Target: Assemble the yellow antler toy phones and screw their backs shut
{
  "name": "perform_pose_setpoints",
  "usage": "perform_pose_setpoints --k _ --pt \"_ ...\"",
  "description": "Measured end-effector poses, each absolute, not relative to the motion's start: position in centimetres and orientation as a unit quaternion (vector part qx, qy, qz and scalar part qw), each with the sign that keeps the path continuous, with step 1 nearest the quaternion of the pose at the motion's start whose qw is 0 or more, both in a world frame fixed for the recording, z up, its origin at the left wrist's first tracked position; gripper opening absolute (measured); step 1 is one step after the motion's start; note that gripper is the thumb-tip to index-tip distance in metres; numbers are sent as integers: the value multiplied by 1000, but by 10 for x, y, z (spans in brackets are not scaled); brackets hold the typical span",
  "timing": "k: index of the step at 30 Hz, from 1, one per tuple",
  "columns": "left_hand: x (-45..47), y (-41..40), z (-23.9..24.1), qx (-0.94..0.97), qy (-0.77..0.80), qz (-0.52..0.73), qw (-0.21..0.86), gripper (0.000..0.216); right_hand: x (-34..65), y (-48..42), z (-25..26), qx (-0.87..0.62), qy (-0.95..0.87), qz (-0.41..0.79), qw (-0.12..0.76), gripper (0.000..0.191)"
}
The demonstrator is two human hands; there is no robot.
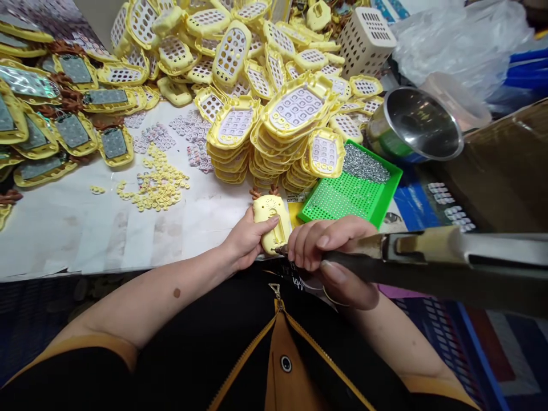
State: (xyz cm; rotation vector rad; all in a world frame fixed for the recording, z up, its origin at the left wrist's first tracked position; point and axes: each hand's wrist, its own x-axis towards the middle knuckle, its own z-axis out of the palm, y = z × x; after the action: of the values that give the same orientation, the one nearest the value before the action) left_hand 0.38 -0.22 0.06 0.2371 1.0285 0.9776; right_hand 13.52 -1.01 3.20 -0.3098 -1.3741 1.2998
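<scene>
My left hand is closed around a yellow toy phone with brown antlers, its back face up and an open battery slot showing under my thumb. My right hand grips a long dark power screwdriver that comes in from the right edge. Its bit touches, or nearly touches, the lower end of the toy phone's back. Just beyond, stacked yellow phone shells with white keypads face up. A green perforated tray holds a heap of small silver screws.
A large pile of yellow shells covers the back. Shells with grey panels lie at left. Small yellow pieces are scattered mid-table. A metal bowl, a white perforated basket and clear plastic bags stand at right.
</scene>
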Motion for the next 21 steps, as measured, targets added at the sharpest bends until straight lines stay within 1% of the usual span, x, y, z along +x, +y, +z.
perform_pose_setpoints --k 5,9,13,17,19,21 --pt "8 -3 1 90 478 462 742 43 133 -15 33 -124 -629 551 533 26" --pt "7 -4 0 93 476 466 740 43 132 -16 32 -138 -636 560 512 25" --pt "7 -5 0 93 477 463 741 42 131 -12 31 -129 -611 580 524 18" --pt "8 -3 -1 98 482 465 736 41 132 -12 28 -113 -608 573 538 13" --pt "8 -3 -2 107 484 464 734 42 135 -15 29 -112 -600 573 547 12" --pt "6 -4 -4 120 479 460 738 42 139 -19 34 -119 -588 566 565 16"
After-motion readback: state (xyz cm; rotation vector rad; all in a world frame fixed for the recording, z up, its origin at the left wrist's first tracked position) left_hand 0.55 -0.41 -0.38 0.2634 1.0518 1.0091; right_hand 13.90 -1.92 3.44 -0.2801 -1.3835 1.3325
